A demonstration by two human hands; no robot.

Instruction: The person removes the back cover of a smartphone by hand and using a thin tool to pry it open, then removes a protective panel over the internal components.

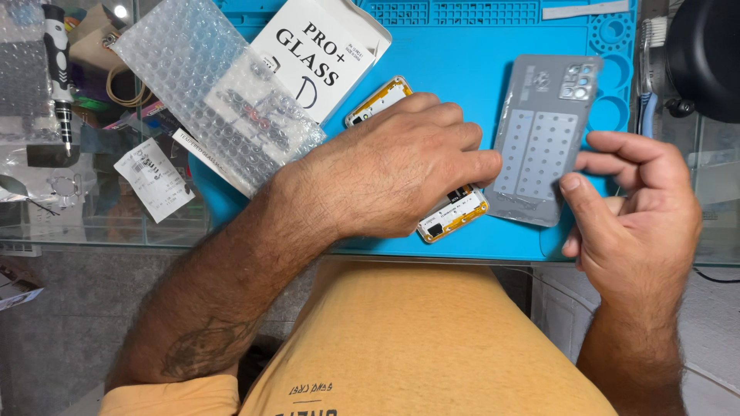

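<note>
The grey back cover is already off the opened phone, so the separating looks done, while the exposed insides, with a yellow-edged frame showing at both ends, remain to be dealt with. The left hand lies palm-down across the middle of the phone, fingers spread flat and pressing it to the blue work mat rather than gripping it; its fingertips just reach the cover's near edge. The right hand pinches the cover's right edge between thumb and fingers, holding it tilted just to the right of the left hand. Beyond the left hand's wrist a bubble-wrap bag overlaps a white carton, crowding that side. Above both hands the mat is bare. The table ends just below the left hand, close to the person's body, and a dark round object stands past the right hand's fingers.
</note>
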